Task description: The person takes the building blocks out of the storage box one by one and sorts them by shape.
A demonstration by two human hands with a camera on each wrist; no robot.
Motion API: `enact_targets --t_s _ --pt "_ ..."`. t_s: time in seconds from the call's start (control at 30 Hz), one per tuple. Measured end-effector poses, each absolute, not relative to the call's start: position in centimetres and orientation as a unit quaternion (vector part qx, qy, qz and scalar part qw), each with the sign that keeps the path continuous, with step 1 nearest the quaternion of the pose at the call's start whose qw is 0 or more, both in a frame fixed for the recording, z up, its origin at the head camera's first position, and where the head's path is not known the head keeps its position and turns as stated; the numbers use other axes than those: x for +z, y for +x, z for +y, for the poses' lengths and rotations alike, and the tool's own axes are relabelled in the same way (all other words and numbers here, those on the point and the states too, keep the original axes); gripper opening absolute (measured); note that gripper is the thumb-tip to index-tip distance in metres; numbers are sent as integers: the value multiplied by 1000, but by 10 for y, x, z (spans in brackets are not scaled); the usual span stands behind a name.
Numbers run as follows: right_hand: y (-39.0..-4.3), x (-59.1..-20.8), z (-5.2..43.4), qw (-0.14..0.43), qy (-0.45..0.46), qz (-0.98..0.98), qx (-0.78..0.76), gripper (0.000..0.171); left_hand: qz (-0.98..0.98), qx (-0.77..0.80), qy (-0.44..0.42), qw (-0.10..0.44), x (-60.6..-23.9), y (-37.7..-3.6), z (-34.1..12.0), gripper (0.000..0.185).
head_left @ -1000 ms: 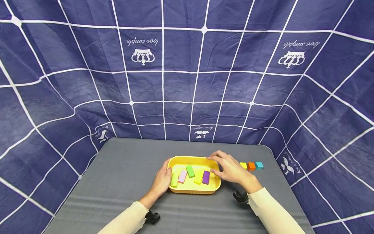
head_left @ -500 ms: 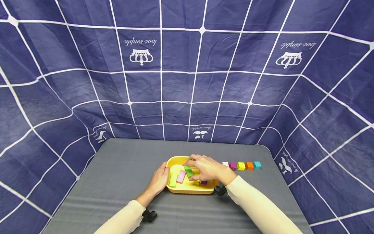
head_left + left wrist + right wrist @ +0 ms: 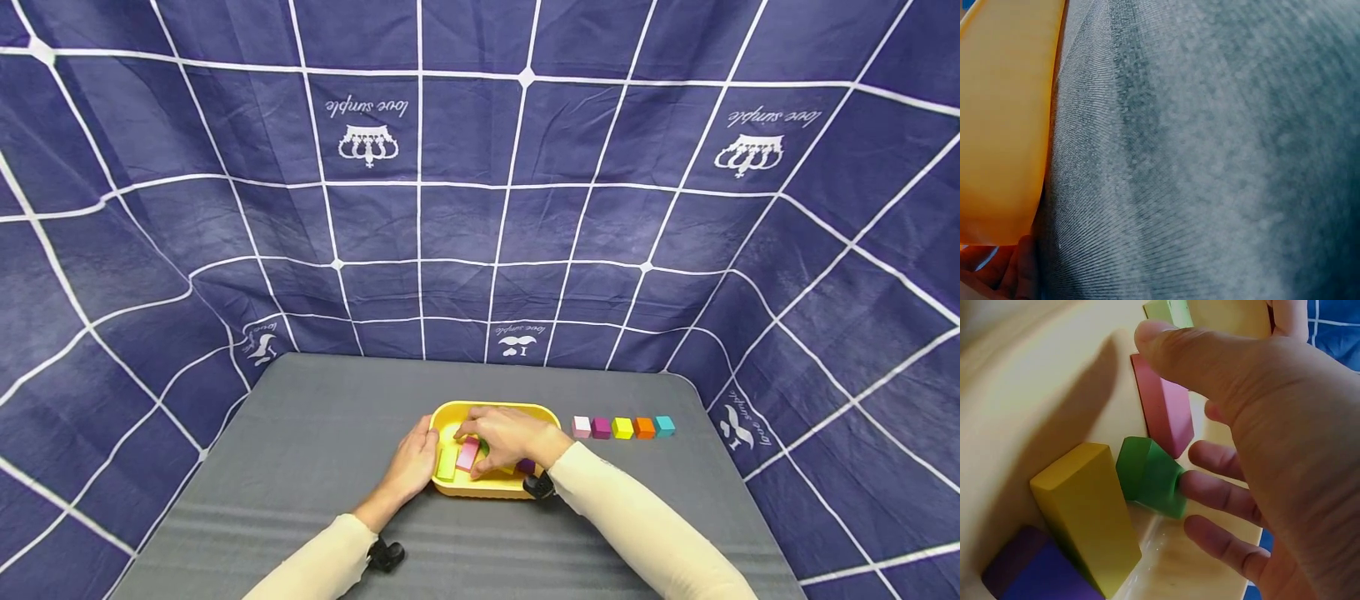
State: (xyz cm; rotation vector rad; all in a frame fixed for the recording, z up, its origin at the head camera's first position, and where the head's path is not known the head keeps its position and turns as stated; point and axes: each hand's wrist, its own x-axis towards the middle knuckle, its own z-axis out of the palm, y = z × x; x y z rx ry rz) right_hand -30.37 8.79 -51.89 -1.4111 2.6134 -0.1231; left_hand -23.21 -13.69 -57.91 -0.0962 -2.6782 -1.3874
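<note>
Right grip [image 3: 513, 433] moved left: from right rim of yellow tray [image 3: 480, 492], across green block [image 3: 1150, 475], now at pink block [image 3: 468, 452]. Green block mostly covered in head view. White cube [image 3: 582, 427], purple cube [image 3: 601, 428] uncovered.

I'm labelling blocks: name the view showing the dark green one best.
Right wrist: the dark green block is close and mostly uncovered there. The head view shows only a sliver; the left wrist view, none.
</note>
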Motion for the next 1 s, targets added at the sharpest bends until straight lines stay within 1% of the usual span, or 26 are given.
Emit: enact_targets --t_s 0.3,0.77,1.0 --pt "-308 -520 81 85 -475 876 -26 59 -887 -455 -33 71 -579 -232 -136 37" --pt "-308 -518 74 82 -473 877 -7 47 -887 -454 -32 70 -580 -232 -135 36" --pt "-307 -518 76 79 -472 878 -27 45 -887 -455 -33 69 -580 -232 -135 36"
